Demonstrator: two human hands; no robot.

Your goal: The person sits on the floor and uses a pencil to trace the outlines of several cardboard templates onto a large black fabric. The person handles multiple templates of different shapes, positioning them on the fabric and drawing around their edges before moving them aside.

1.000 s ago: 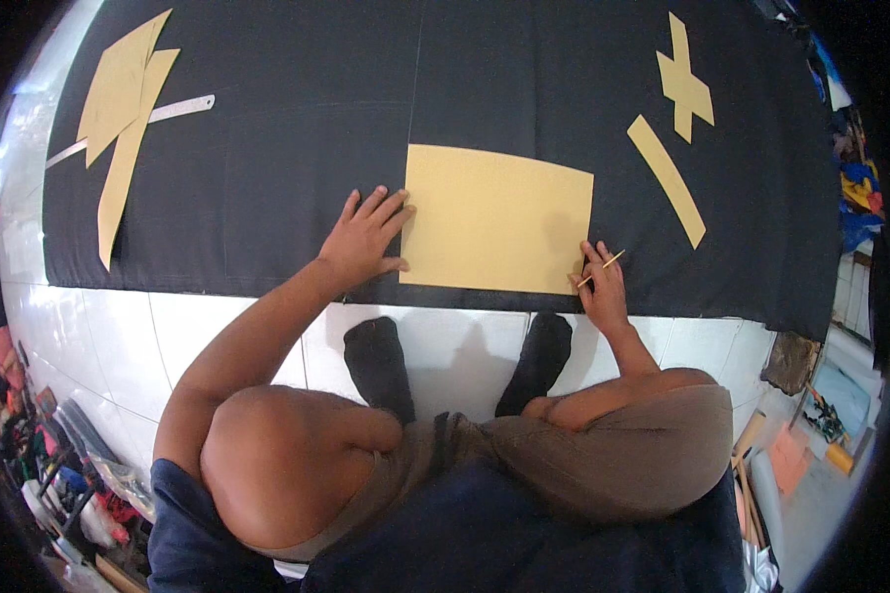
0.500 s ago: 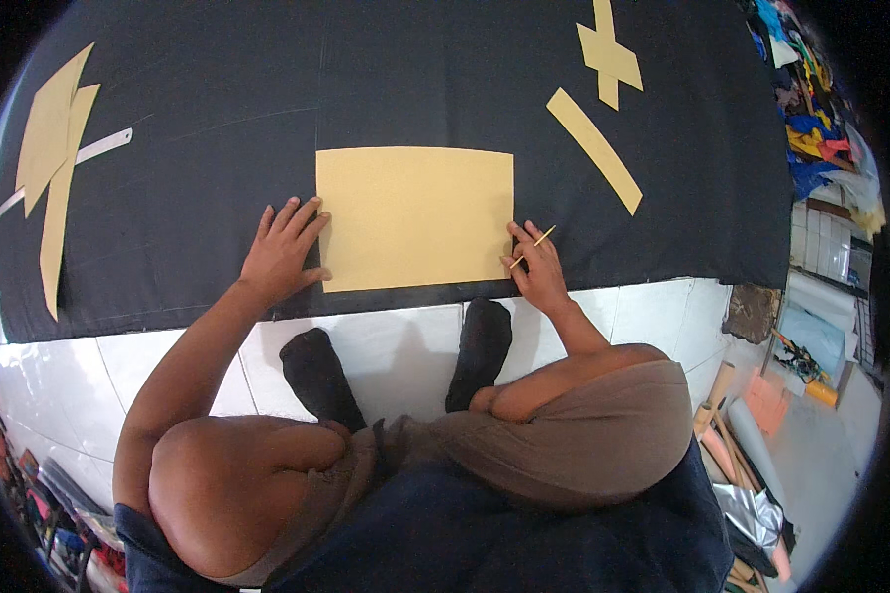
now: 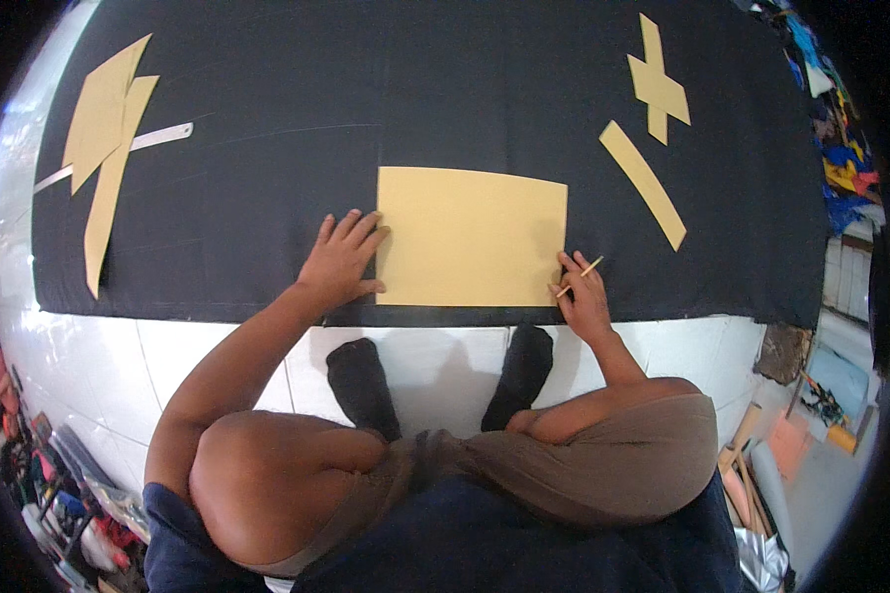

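A tan rectangular paper pattern piece (image 3: 470, 235) lies flat on a wide black cloth (image 3: 297, 89) spread over the white tiled floor. My left hand (image 3: 341, 259) rests palm down with fingers spread, pressing the piece's left edge. At the piece's lower right corner, my right hand (image 3: 583, 296) pinches a thin yellow marking stick (image 3: 578, 277), its tip touching the paper's right edge. My feet in black socks stand just below the cloth's near hem.
More tan pattern pieces lie on the cloth: a curved strip (image 3: 643, 183) and a cross-shaped one (image 3: 658, 84) at the right, long pointed ones (image 3: 104, 148) at the left over a pale ruler (image 3: 158, 136). Clutter lines both sides of the floor.
The view has shifted as my head moved. Both hands stay on the rectangular piece, the right hand with the stick still at its lower right corner.
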